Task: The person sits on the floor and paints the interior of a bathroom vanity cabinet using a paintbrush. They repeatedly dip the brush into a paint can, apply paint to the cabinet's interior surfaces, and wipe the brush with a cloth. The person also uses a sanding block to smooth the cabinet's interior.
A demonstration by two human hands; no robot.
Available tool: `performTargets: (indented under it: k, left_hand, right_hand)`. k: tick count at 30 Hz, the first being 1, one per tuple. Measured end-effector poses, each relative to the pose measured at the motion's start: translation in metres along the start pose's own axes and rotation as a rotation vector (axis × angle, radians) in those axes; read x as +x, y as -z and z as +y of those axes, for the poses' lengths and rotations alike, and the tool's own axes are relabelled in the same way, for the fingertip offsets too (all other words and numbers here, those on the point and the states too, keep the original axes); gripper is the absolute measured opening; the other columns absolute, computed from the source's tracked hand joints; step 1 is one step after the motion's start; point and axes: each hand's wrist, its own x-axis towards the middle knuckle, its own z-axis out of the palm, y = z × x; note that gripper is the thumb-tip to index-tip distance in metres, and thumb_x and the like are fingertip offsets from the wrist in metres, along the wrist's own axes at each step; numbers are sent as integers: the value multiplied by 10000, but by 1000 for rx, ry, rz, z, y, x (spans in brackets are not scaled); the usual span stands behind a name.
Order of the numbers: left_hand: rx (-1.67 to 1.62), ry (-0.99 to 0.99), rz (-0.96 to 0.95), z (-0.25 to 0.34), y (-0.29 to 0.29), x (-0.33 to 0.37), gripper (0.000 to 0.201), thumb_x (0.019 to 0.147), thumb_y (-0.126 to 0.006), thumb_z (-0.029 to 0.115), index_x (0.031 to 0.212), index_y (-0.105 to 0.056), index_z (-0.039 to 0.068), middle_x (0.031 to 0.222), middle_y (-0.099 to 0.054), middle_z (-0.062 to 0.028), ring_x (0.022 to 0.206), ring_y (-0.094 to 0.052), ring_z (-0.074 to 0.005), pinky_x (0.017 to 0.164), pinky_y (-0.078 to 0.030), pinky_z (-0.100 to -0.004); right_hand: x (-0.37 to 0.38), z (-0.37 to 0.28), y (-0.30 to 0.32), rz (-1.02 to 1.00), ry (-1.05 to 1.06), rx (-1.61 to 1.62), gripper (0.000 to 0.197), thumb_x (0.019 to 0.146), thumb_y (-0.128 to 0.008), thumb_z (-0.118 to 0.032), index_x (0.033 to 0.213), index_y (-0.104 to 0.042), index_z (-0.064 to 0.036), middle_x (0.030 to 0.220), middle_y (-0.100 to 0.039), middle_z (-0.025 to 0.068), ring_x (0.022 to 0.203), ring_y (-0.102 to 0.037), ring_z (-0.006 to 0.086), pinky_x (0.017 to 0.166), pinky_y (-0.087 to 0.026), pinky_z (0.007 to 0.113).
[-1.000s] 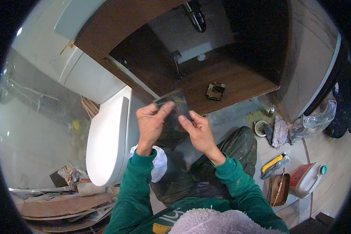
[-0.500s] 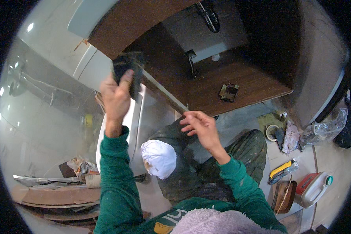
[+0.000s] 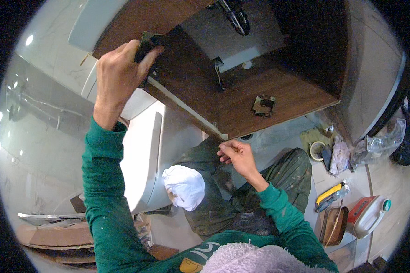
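My left hand (image 3: 120, 75) is closed around a dark, flat, block-like pad (image 3: 146, 48), at the upper left end of the brown wooden cabinet's (image 3: 259, 82) front edge. The hand hides part of the pad, and its exact kind is unclear. From there a pale edge strip (image 3: 187, 107) runs down to the cabinet's near corner. Just below that corner is my right hand (image 3: 239, 157), fingers loosely curled and apart, with nothing visible in them. A small dark-stained piece (image 3: 263, 105) lies on the cabinet's inner panel. A balled white cloth (image 3: 184, 187) rests by my left leg.
On the floor to the right are a tape roll (image 3: 317, 151), a yellow-handled tool (image 3: 329, 195), a brown tray (image 3: 335, 226) and a jug with a green cap (image 3: 368, 216). Cardboard pieces (image 3: 59, 234) are stacked at lower left. A dark drain pipe (image 3: 234, 18) hangs inside the cabinet.
My left hand has moved up and left with the dark pad, uncovering more of the edge strip. My right hand has come slightly down, away from the corner, and its fingers have curled in.
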Motion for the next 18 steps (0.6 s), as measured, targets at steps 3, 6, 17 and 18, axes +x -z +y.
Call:
performTargets:
  k: [3,6,17,18]
  left_hand:
    - [198,-45,-117,-13,4,7,431,835,-786,427,726,-607,51,664,-653,-120,584,-660,-299,523,-506,-391]
    - [199,-50,-157,-19,10,12,462,832,-765,481,740,-603,59,650,-640,-118,599,-661,-317,543,-519,-414]
    - [48,-126,-147,-15,-4,40,376,850,-763,420,838,-677,55,728,-662,-169,657,-656,-371,595,-516,-454]
    - [36,-27,-263,-18,6,32,376,848,-764,421,838,-682,54,735,-666,-170,660,-656,-372,599,-518,-453]
  right_hand:
    - [-3,7,10,36,-28,5,221,988,-648,-211,1065,-695,-9,893,-739,73,707,-676,108,607,-508,233]
    - [-9,9,31,81,-77,-15,210,982,-651,-195,1062,-697,-6,877,-738,70,710,-677,114,615,-525,249]
    - [-19,0,52,-9,-12,-77,209,991,-640,-204,1041,-702,-10,893,-736,57,716,-684,124,630,-516,252]
    - [-26,-8,67,56,-34,-115,204,992,-638,-201,1045,-704,-15,892,-735,55,721,-684,123,633,-515,251]
